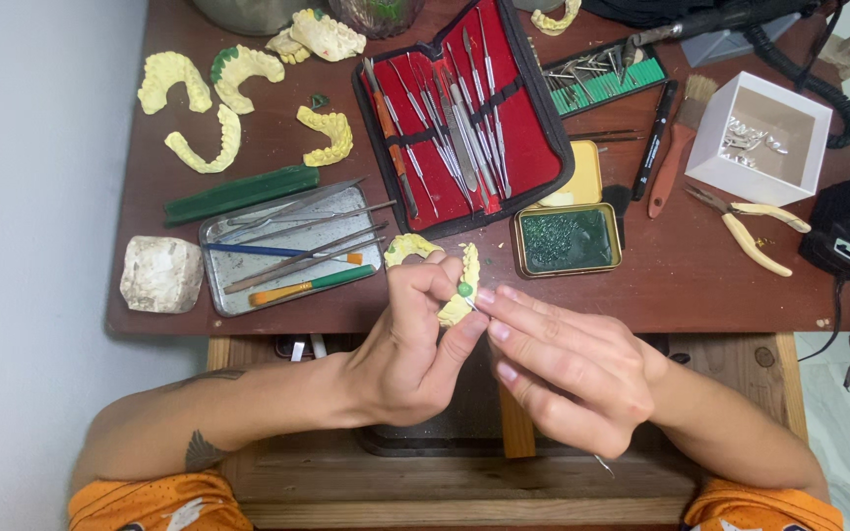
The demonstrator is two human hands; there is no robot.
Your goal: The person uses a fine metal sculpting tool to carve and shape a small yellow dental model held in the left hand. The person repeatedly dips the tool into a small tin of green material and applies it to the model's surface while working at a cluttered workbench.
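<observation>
Our left hand [410, 339] pinches the pale yellow plaster dental cast [461, 285] at centre frame, and our right hand [563, 369], fingers closed on a thin metal tool [602, 464], should dab the green wax bead [464, 289] gently.

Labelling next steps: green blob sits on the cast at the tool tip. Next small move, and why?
Probably press the green wax blob onto the yellow dental cast: the left hand grips the cast, the right hand holds a thin tool at the blob.
</observation>
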